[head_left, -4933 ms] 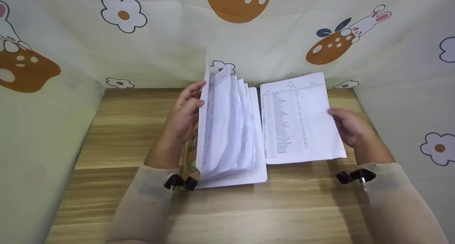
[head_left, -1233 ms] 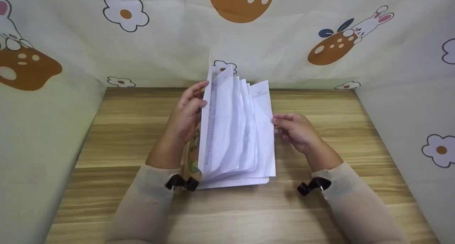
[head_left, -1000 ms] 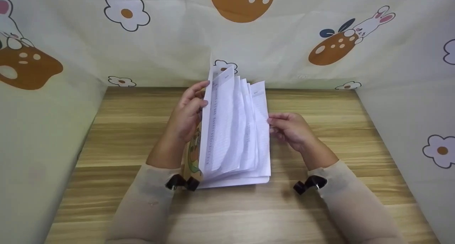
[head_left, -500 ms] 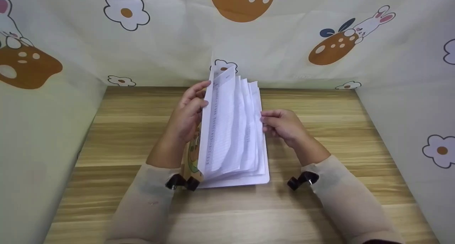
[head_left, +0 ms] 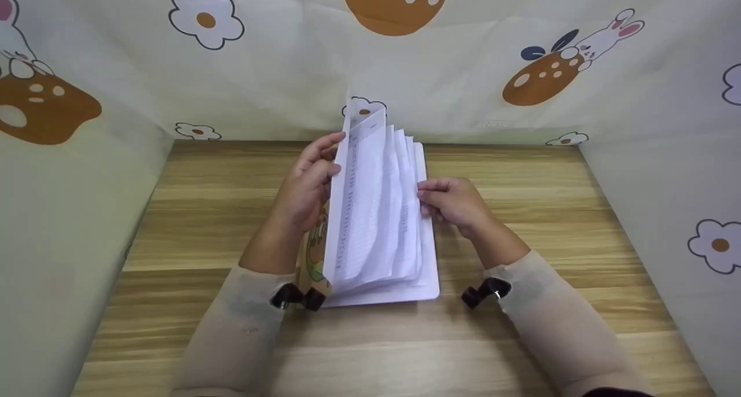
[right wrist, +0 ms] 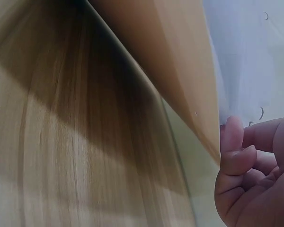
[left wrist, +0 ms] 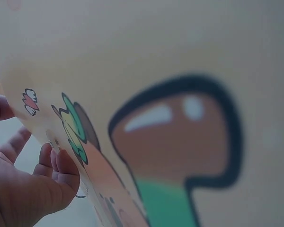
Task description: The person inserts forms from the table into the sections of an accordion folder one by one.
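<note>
A notebook (head_left: pixel 431 272) with white pages stands partly open in the head view, its cartoon-printed tan front cover (left wrist: pixel 132 47) raised almost upright. My left hand (head_left: pixel 304 191) grips that cover by its edge, thumb inside. Several printed pages (head_left: pixel 365 194) fan out between the covers. At the notebook's right side, my right hand (head_left: pixel 454 203) pinches the edge of a loose printed sheet, thumb against forefinger. That sheet is almost wholly inside, and is hard to tell from the other pages. In the right wrist view, the fingertips (right wrist: pixel 234 135) are beside a tan cover edge (right wrist: pixel 180 61) and white paper (right wrist: pixel 236 52).
The notebook lies on a wood-grain table (head_left: pixel 370 350). Pale cloth (head_left: pixel 278 84) printed with flowers, rabbits and orange shapes hangs behind and along both sides. Each wrist wears a small black mount (head_left: pixel 486 293) over a beige sleeve.
The right hand has carried the loose sheet leftward, from beside the notebook to between its covers. The left hand has kept its grip on the cover and barely moved.
</note>
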The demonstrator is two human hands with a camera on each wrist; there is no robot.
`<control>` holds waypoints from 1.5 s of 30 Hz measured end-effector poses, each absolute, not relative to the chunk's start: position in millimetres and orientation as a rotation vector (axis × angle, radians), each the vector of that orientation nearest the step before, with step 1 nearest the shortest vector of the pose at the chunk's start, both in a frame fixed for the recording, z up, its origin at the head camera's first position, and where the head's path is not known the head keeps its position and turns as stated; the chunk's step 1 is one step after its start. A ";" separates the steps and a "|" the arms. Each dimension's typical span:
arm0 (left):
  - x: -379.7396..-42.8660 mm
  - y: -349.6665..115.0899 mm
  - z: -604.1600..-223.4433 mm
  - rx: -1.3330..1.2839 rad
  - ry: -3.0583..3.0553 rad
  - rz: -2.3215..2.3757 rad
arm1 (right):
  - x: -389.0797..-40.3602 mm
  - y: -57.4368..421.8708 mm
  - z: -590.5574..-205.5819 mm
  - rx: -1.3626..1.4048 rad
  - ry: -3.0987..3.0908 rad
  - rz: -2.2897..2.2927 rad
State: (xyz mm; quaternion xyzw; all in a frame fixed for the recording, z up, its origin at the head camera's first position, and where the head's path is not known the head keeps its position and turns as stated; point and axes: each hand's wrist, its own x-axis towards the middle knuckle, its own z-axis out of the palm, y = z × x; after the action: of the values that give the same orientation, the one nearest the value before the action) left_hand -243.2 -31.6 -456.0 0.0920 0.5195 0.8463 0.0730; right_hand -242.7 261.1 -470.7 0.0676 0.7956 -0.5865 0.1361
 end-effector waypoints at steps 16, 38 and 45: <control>-243.3 -29.5 -456.9 0.275 1.532 2.591 | -247.2 281.6 -469.7 0.266 2.267 -1.794; -243.5 -25.3 -461.2 0.272 1.561 2.526 | -235.2 319.6 -453.8 0.276 2.067 -2.161; -244.2 -19.0 -467.1 0.275 1.552 2.509 | -228.9 321.1 -452.8 0.230 2.028 -2.244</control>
State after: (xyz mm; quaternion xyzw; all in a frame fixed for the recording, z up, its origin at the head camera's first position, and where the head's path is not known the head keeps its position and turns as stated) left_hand -244.2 -19.0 -467.1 0.0925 0.5218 0.8434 0.0889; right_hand -228.9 321.1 -452.8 0.0757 0.6675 -0.7387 0.0543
